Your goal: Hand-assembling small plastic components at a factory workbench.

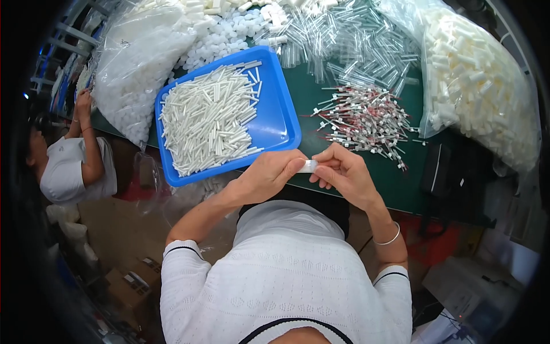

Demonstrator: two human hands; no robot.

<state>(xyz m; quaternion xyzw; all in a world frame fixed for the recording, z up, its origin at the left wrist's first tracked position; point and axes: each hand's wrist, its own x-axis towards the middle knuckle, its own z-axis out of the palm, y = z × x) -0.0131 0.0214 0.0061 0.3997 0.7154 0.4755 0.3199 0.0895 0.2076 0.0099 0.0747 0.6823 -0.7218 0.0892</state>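
Note:
My left hand [268, 175] and my right hand [350, 176] meet at the table's near edge, both closed on a short whitish tube [309, 166]. Its left end is hidden in my left fingers, while my right thumb and fingers pinch the other end. Just beyond my left hand lies a blue tray [279, 109] heaped with thin white sticks [209, 117]. Past my right hand is a pile of small white parts with red wires [366, 120].
Clear tubes [349, 43] and white caps [229, 31] are heaped at the back of the green table [303, 86]. Plastic bags of white pieces flank it, one left [134, 74], one right [475, 80]. A black box [437, 167] sits at right. Another person [77, 160] works at far left.

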